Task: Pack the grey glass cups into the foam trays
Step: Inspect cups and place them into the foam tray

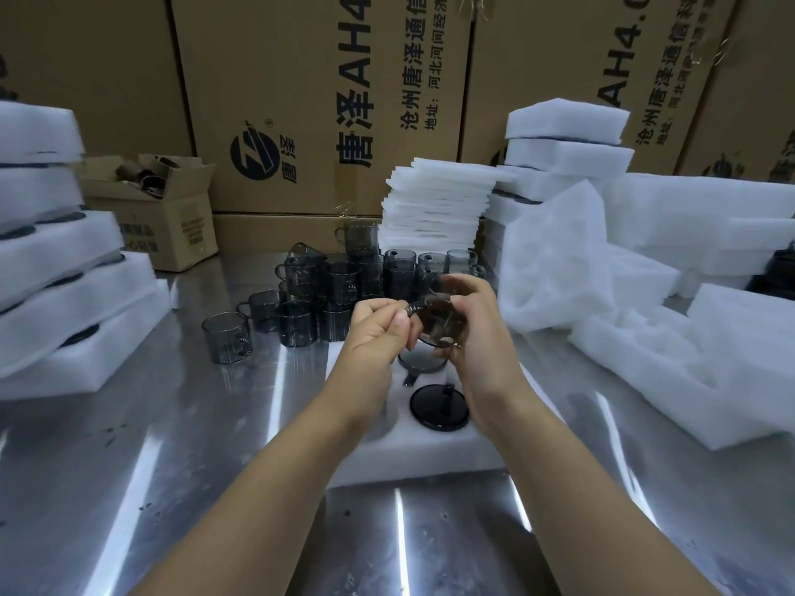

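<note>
I hold one grey glass cup point(441, 326) in the air above a white foam tray point(413, 453) on the steel table. My right hand point(473, 333) grips the cup's body, tilted with its mouth toward me. My left hand point(378, 333) pinches the cup's handle at its left side. In the tray, one cup point(438, 407) sits sunk in a hole near my right wrist, and another cup point(419, 364) sits in the hole behind it. A cluster of loose grey cups point(340, 286) stands on the table beyond my hands, some stacked.
Stacks of filled foam trays point(64, 273) stand at the left. A pile of thin foam sheets point(439, 204) and loose foam trays point(671, 337) lie at the right. A small open carton point(159, 208) sits at the back left. Large cardboard boxes point(322, 101) wall off the back.
</note>
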